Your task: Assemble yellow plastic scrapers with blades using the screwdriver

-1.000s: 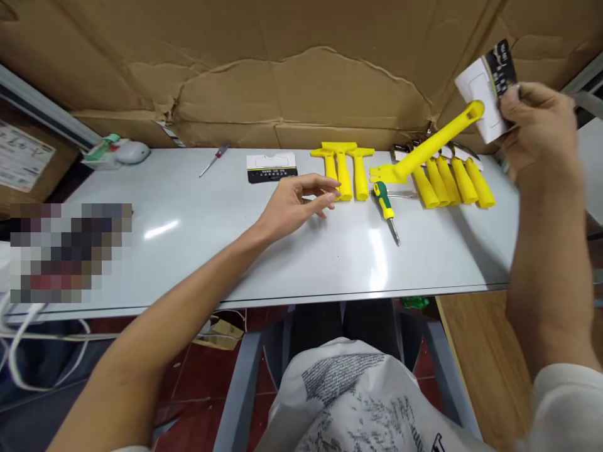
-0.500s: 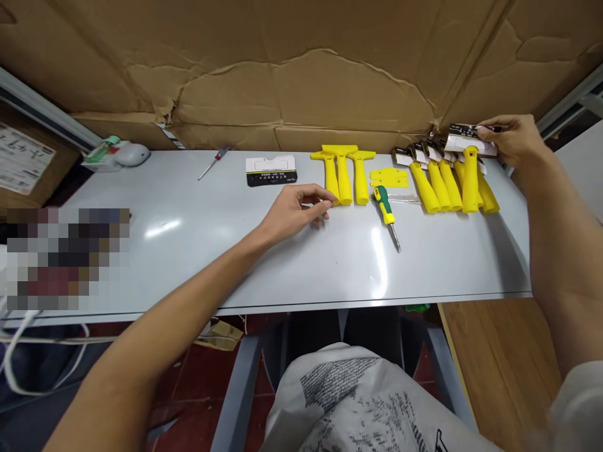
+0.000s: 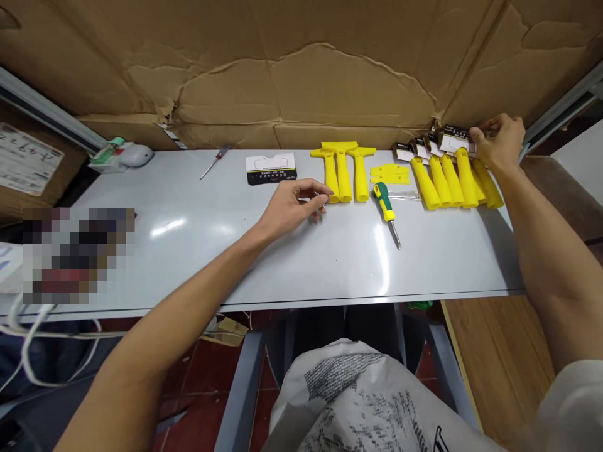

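Note:
My left hand [image 3: 296, 206] rests on the white table with fingers curled, its fingertips beside the lower end of the leftmost of three yellow T-shaped handles [image 3: 343, 172]. Something small and thin may be between its fingertips. At the back right, my right hand [image 3: 500, 141] pinches the edge of a black and white card [image 3: 455, 139] on a yellow scraper handle [image 3: 466, 179]. That handle lies on a row of several carded yellow handles [image 3: 426, 183]. Between the two groups are a flat yellow plate [image 3: 389, 174], a thin metal strip [image 3: 404, 195] and a green and yellow screwdriver [image 3: 387, 210].
A loose black and white card [image 3: 271, 169] and a small screwdriver [image 3: 214, 162] lie left of the handles. A computer mouse [image 3: 136, 154] is at the back left. Cardboard [image 3: 282, 81] stands along the back edge. White cables [image 3: 28, 351] hang at the left.
My right hand has brought the carded handle down and slightly left onto the row. My left hand has stayed nearly in place. The view has shifted slightly.

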The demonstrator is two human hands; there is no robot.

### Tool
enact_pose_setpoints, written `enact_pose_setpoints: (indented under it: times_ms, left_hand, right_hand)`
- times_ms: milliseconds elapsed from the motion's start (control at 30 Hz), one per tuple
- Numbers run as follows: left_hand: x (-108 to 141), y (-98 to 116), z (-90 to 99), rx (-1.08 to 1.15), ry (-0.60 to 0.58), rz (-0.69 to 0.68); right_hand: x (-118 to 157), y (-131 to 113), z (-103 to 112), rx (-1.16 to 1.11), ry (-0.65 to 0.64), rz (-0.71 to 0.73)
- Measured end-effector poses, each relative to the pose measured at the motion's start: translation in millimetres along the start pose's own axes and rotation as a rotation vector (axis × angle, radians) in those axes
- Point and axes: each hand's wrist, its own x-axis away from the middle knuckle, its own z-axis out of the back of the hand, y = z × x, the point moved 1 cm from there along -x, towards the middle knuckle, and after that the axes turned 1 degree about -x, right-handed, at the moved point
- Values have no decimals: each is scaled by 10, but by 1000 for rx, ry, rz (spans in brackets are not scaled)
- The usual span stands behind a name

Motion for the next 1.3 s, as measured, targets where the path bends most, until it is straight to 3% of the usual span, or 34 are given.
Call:
enact_pose_setpoints:
  times_ms: [133,233,333,433,500,633,700,800,933,1100,1300]
  left_hand:
    - [2,3,-4,-11,8,-13]
    - [-7,-36,-9,-76,15,-45]
    - [-43,-130,18,-301,82,-183]
    - [-103,-256,84,-598,127,-361]
    - [-147,-341,134,-727,78,-430]
    - [-210,-460,190,-858,-67,-472]
    - [-219,-492,178,-884,-131,-469]
    - [-215,-517,130,-900,-205,-460]
    - [-215,-522,74,-878,-256,-470]
    - [-200,-472,34,-847,-238,-467]
    - [-190,-426,-8,-841,-262,-458]
  right_hand:
    - [303,271,190,41,-9,17]
    - [660,478,356,27,-58,129]
    - [956,379,527,-15,-61,262]
    - [1178,-160,684,-82,15,339]
    - [1322,-703,713,-138,-184,469]
    - [1547,-1772,581,-106,-368,554]
    - [1595,-2142,454,9,-490,538]
    - [1599,-2425,316,73,-662,487]
    - [1499,-2471,267,52,-662,424]
    - [1314,-2447,284,54,-604,408]
    - [1409,-2309,694,109,-398,402]
